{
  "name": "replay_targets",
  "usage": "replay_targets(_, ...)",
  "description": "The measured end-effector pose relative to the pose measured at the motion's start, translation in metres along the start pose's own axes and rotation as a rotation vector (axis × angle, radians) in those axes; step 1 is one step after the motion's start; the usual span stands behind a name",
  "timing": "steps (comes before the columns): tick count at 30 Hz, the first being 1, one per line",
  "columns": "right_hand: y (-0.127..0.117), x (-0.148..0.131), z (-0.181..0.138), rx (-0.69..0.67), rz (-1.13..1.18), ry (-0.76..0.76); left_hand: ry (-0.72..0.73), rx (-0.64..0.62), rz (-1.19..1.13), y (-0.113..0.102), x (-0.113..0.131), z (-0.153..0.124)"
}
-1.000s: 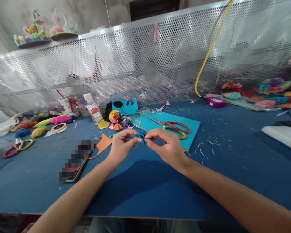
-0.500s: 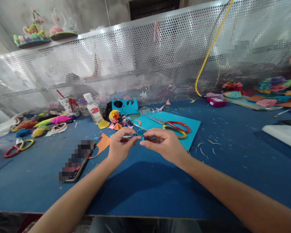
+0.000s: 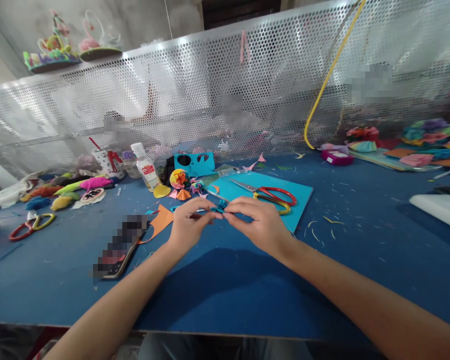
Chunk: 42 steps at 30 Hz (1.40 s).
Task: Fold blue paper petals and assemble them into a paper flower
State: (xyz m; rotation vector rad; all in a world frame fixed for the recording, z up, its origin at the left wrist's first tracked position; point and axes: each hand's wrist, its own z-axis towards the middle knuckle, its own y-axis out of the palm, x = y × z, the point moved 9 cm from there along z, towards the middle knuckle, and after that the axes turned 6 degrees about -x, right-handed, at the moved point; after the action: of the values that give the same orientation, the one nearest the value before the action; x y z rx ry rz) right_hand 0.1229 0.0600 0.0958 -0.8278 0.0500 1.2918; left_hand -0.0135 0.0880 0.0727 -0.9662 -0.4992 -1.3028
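Note:
A small curled piece of blue paper (image 3: 220,205) is pinched between my two hands above the table. My left hand (image 3: 189,222) holds its left side between thumb and fingers; my right hand (image 3: 257,220) grips its right side the same way. The fingertips nearly meet and hide part of the piece. Just behind my hands lies a sheet of light blue paper (image 3: 300,200), with red-and-yellow-handled scissors (image 3: 273,196) on top. Orange paper (image 3: 160,222) lies to the left of my left hand, beside a phone (image 3: 122,247).
A clear bottle (image 3: 147,167), a multicoloured paper ball (image 3: 179,178) and a cut blue card (image 3: 206,162) stand behind. Another pair of scissors (image 3: 32,226) and yarn bundles (image 3: 65,192) lie left. A perforated metal panel (image 3: 195,100) closes the back; a purple box (image 3: 336,157) sits right.
My fingertips have drawn closer together around the blue paper piece, and its open loop looks flatter now. The view has shifted slightly.

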Motion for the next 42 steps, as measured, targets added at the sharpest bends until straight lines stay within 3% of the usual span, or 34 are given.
replay_targets(8,0.002,0.007,-0.002,0.043,-0.006,0.022,0.100,-0.017,0.169,0.001,0.011,-0.003)
replay_targets(16,0.004,0.002,-0.005,0.048,-0.118,-0.059,0.159,-0.022,0.202,0.000,0.018,-0.002)
replay_targets(25,0.011,0.001,-0.005,-0.017,-0.165,-0.065,-0.018,-0.023,-0.017,0.001,-0.002,-0.001)
replay_targets(33,0.002,0.010,-0.005,0.068,0.096,0.050,-0.179,0.073,-0.227,-0.007,-0.023,0.003)
replay_targets(37,0.003,0.025,-0.005,0.086,0.177,0.138,-0.275,-0.033,-0.364,0.006,-0.033,0.004)
replay_targets(42,0.022,0.038,-0.005,-0.047,0.331,0.212,-0.379,-0.227,-0.542,0.022,-0.038,-0.001)
